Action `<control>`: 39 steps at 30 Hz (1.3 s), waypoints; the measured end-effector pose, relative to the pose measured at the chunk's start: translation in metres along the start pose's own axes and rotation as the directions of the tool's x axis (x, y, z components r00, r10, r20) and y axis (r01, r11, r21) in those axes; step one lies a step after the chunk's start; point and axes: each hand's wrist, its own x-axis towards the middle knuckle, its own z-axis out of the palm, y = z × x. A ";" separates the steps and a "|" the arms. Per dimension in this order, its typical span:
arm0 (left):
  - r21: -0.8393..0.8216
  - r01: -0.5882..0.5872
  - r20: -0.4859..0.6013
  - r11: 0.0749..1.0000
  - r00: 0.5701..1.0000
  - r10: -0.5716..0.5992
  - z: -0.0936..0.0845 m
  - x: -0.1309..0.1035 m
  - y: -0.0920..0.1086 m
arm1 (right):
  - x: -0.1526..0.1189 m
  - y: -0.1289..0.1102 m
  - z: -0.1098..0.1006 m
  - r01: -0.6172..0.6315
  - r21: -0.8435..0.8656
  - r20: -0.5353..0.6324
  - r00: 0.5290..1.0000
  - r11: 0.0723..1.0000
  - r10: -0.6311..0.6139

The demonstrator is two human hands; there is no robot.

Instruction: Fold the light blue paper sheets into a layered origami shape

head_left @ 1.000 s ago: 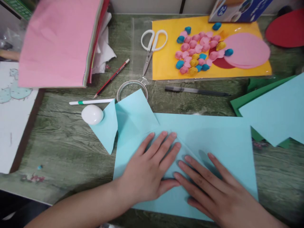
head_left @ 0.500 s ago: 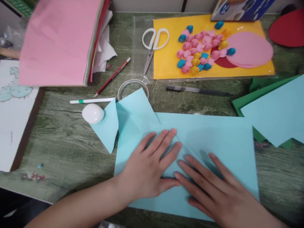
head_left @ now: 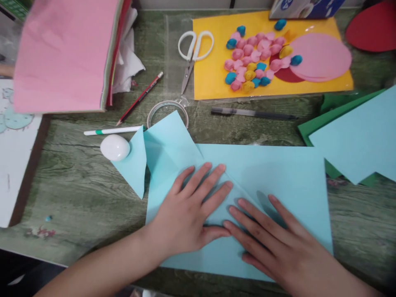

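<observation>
A large light-blue sheet of paper (head_left: 297, 181) lies flat on the table before me. My left hand (head_left: 188, 214) rests palm down on its left half, fingers spread. Lower right, my right hand (head_left: 278, 243) also lies on the paper with fingers stretched out, its fingertips close to the left thumb. Beneath both hands is a thin piece with a slanting edge; mostly covered, its kind is unclear. A creased light-blue paper piece (head_left: 171, 134) overlaps the sheet's upper left corner. Beside it, a white egg-shaped object (head_left: 115, 147) sits on a small light-blue paper flap (head_left: 136, 165).
White-handled scissors (head_left: 192, 53), a red pencil (head_left: 140, 98), a tape roll (head_left: 150, 117), a white pen (head_left: 108, 131) and a dark pen (head_left: 253, 113) lie beyond. Small coloured pieces (head_left: 247, 62) cover a yellow packet (head_left: 210, 82). Pink paper (head_left: 62, 57) is left; green paper (head_left: 305, 128) right.
The whole scene has shifted slightly left and up in view. Both hands stay flat on the paper in nearly the same places.
</observation>
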 end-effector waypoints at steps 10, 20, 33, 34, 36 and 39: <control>-0.017 0.013 0.002 1.000 1.000 -0.013 0.000 0.000 0.001 | 0.000 0.000 0.000 -0.006 -0.010 0.007 1.000 1.000 0.006; -0.017 0.018 0.001 1.000 1.000 -0.018 0.000 0.001 0.001 | 0.001 0.000 -0.001 0.007 0.010 -0.003 1.000 1.000 -0.007; -0.017 0.017 -0.013 1.000 1.000 -0.017 0.001 0.000 0.001 | 0.004 0.003 -0.003 0.019 0.003 -0.014 1.000 1.000 -0.019; -0.016 0.017 -0.013 1.000 1.000 -0.017 0.001 0.001 0.001 | 0.004 0.003 -0.003 0.029 0.000 -0.015 0.999 1.000 -0.029; -0.017 0.019 -0.009 1.000 1.000 -0.019 0.001 0.001 0.001 | 0.005 0.004 -0.003 0.024 0.005 -0.020 1.000 1.000 -0.024; -0.020 0.025 -0.001 0.999 1.000 -0.025 0.001 0.001 0.001 | 0.004 0.002 -0.002 0.008 0.025 -0.024 1.000 1.000 -0.007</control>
